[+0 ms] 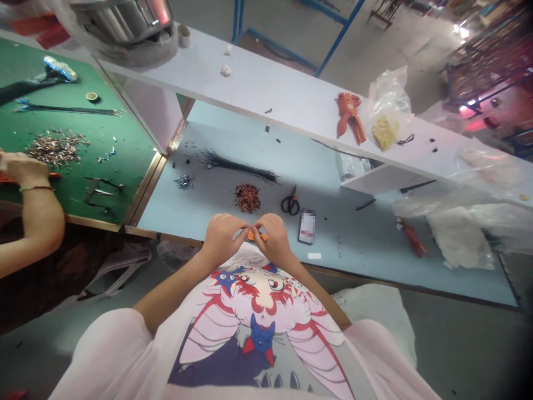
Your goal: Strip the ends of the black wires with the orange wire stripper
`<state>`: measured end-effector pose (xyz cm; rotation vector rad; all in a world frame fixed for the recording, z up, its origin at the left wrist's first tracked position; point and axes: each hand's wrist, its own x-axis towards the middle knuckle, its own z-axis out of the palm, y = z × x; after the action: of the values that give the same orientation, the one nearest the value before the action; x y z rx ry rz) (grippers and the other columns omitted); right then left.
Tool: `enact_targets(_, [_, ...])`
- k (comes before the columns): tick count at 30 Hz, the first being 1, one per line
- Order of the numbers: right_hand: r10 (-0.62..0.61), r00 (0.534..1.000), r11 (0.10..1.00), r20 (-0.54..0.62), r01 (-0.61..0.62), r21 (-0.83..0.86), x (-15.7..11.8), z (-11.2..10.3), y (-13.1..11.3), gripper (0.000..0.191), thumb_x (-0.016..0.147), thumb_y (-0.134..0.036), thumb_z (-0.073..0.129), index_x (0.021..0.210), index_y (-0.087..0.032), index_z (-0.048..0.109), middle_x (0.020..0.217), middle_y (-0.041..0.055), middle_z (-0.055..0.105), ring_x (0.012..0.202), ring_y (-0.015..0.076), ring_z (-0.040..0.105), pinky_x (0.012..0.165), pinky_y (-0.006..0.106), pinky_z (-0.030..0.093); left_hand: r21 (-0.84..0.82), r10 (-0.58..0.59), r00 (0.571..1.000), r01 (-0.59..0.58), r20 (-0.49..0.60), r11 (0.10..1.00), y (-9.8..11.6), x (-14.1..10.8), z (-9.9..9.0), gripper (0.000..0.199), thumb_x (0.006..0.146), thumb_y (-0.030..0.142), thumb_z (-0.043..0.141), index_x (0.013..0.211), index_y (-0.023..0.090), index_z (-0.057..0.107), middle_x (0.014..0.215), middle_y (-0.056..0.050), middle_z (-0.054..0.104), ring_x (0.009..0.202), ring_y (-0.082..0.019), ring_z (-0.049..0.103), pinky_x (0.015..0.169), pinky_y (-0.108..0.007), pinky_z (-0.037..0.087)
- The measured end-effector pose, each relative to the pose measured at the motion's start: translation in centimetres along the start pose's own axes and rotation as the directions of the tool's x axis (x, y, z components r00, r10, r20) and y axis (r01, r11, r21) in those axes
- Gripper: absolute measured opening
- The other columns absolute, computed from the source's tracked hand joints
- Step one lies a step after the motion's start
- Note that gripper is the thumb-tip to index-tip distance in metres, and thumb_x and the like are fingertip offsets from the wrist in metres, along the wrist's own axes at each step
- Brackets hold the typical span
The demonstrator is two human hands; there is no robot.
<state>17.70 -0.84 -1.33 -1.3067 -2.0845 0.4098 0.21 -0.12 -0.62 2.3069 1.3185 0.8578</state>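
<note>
Close to my body, at the bench's front edge, my left hand [224,238] and my right hand [273,238] meet with fingers closed. A small orange object [250,235] shows between them, and its kind is hidden by the fingers. The right thumb and fingers grip it. My left fingertips are pinched right beside it; what they hold is too small to make out. Just beyond the hands lies a pile of small copper-coloured pieces [247,198]. A bundle of thin dark wires [244,166] stretches behind it. Black-handled scissors [290,204] and a phone [307,226] lie to the right.
Left, another person's hand [25,168] works on a green mat [137,183] with clippings and wires. A raised white shelf [287,91] crosses behind, bearing a red plier-like tool [350,118] and plastic bags [389,91]. A red-handled tool [413,240] lies far right.
</note>
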Motion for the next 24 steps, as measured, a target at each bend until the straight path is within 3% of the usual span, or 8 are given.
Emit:
enact_targets(4, [-0.032, 0.999, 0.997, 0.039, 0.034, -0.064, -0.3, 0.1, 0.2, 0.01, 0.083, -0.015, 0.048, 0.074, -0.019, 0.05, 0.074, 0.0055, 0.056, 0.077, 0.0197, 0.048, 0.076, 0.035, 0.038, -0.018, -0.001, 0.997, 0.002, 0.082, 1.0, 0.1, -0.1, 0.5, 0.014, 0.086, 0.023, 0.053, 0.086, 0.021, 0.066, 0.079, -0.002, 0.069, 0.075, -0.017, 0.057, 0.071, -0.032, 0.037])
enact_targets(9, [-0.05, 0.994, 0.991, 0.099, 0.062, -0.118, -0.7, 0.3, 0.7, 0.011, 0.082, -0.014, 0.048, 0.071, -0.018, 0.049, 0.069, 0.0039, 0.053, 0.072, 0.0185, 0.046, 0.073, 0.033, 0.036, 0.086, -0.01, 0.989, -0.003, 0.149, 0.996, 0.5, 0.0, 1.2, 0.017, 0.087, 0.024, 0.049, 0.077, 0.02, 0.064, 0.071, -0.003, 0.065, 0.072, -0.019, 0.055, 0.069, -0.033, 0.034])
enact_targets(15, [-0.106, 0.979, 0.987, 0.173, 0.125, -0.105, -1.4, 1.6, 2.4, 0.014, 0.081, -0.013, 0.047, 0.068, -0.017, 0.049, 0.065, 0.0033, 0.05, 0.066, 0.0175, 0.044, 0.067, 0.03, 0.034, 0.246, -0.023, 0.939, -0.066, 0.343, 0.967, 0.5, -0.2, 2.1, 0.01, 0.081, 0.017, 0.049, 0.077, 0.016, 0.058, 0.077, -0.007, 0.063, 0.077, -0.02, 0.053, 0.072, -0.035, 0.034])
enact_targets(24, [-0.185, 0.948, 0.974, 0.26, 0.211, -0.076, -0.6, 3.7, 3.7, 0.013, 0.076, -0.011, 0.046, 0.064, -0.017, 0.05, 0.063, 0.0032, 0.052, 0.065, 0.0177, 0.046, 0.065, 0.029, 0.031, 0.291, -0.093, 0.937, -0.01, 0.338, 0.957, -0.9, -1.2, 3.2, 0.009, 0.077, 0.018, 0.051, 0.08, 0.015, 0.058, 0.08, -0.009, 0.064, 0.08, -0.021, 0.054, 0.074, -0.037, 0.035])
